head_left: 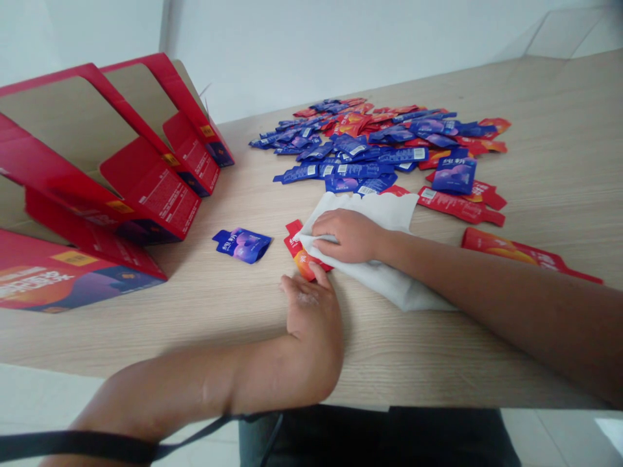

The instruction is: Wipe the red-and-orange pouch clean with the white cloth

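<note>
My right hand presses a white cloth down onto a red sachet lying on the wooden table. My left hand rests on the table just below, its fingertips pinning the near edge of that red sachet. A single blue sachet lies apart to the left of both hands.
A large heap of blue and red sachets spreads across the table beyond the cloth. More red sachets lie to the right. Several open red cardboard boxes stand at the left. A black strap crosses my left forearm.
</note>
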A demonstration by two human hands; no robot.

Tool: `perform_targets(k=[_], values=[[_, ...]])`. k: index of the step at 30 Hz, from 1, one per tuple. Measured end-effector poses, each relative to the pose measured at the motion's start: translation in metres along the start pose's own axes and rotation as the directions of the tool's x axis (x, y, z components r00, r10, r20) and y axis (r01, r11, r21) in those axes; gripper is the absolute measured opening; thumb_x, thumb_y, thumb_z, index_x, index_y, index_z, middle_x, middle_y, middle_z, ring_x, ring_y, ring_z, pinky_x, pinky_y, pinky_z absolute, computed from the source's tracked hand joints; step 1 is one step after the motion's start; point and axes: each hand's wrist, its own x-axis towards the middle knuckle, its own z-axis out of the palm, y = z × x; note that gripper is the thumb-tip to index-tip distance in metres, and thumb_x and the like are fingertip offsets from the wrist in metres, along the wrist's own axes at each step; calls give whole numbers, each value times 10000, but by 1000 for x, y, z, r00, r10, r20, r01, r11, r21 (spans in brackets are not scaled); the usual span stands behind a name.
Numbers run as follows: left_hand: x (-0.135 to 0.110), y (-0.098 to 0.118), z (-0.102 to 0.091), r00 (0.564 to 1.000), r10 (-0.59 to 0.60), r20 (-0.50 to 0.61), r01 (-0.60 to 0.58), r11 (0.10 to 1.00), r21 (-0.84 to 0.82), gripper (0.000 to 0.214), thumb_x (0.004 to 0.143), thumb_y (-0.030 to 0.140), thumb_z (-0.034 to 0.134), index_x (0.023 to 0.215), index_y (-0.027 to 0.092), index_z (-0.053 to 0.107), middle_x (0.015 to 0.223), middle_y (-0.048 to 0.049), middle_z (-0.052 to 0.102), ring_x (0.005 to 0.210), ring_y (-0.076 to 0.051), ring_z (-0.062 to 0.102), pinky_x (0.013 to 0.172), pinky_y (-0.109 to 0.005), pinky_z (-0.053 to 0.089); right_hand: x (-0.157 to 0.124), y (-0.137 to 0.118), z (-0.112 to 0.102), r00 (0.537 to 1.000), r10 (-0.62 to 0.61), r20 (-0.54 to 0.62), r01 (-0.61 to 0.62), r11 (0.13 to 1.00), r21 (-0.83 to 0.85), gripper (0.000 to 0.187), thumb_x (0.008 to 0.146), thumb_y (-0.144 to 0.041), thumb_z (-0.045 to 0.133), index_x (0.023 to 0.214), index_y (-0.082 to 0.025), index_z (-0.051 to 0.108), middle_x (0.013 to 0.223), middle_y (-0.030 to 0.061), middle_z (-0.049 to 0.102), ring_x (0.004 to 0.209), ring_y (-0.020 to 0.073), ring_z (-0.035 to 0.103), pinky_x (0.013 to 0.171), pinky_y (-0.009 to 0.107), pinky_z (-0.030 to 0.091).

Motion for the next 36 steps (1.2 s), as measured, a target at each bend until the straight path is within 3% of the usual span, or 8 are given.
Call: perform_targets(k=[6, 11, 16, 21, 29, 36], values=[[1, -1, 0, 1000, 19, 23, -19, 1000, 24, 515, 821, -35, 273, 1293, -22, 478, 812, -204, 712, 858, -237, 692, 924, -428, 464, 0, -1, -1, 998, -55, 31, 54, 999, 3, 202, 848, -245, 467, 765, -145, 622, 822, 79, 650, 784, 184, 549, 744, 306, 383], [1, -1, 3, 1000, 11, -19, -10, 999, 35, 506, 820, -34, 279, 1279, -16, 491, 843, -198, 717, 869, -226, 688, 921, -422, 468, 0, -2, -1, 993, -110, 36, 109, 994, 28, 208, 854, -251, 466, 751, -148, 614, 824, 79, 653, 794, 185, 552, 751, 308, 387], [0, 0, 1, 1000, 18, -7, -17, 993, 120, 512, 820, -24, 276, 1272, 30, 511, 775, -131, 723, 805, -191, 690, 905, -388, 478, 0, 0, 0, 999, -52, 9, 52, 999, 14, 210, 848, -255, 470, 770, -146, 632, 811, 74, 650, 774, 185, 548, 741, 308, 387], [1, -1, -1, 1000, 21, 18, -22, 996, 85, 517, 828, -24, 264, 1290, 4, 492, 791, -168, 719, 847, -212, 692, 902, -390, 479, 0, 1, 0, 1000, -9, -5, 9, 1000, 1, 210, 854, -248, 464, 805, -142, 639, 811, 70, 649, 761, 179, 547, 739, 302, 386], [1, -1, -3, 999, 1, 39, -2, 1000, 18, 519, 834, -28, 250, 1309, -22, 460, 820, -203, 714, 869, -229, 693, 927, -413, 465, -1, -1, -1, 993, -111, 38, 111, 994, 19, 205, 858, -250, 467, 762, -146, 616, 836, 84, 655, 803, 189, 558, 766, 315, 392], [1, 1, 0, 999, 19, 28, -22, 993, 112, 536, 827, -31, 247, 1321, -1, 452, 834, -183, 718, 845, -215, 695, 916, -406, 478, 0, -1, -1, 996, -81, 31, 81, 997, 17, 207, 855, -247, 469, 763, -140, 622, 824, 81, 656, 800, 187, 561, 760, 309, 391]])
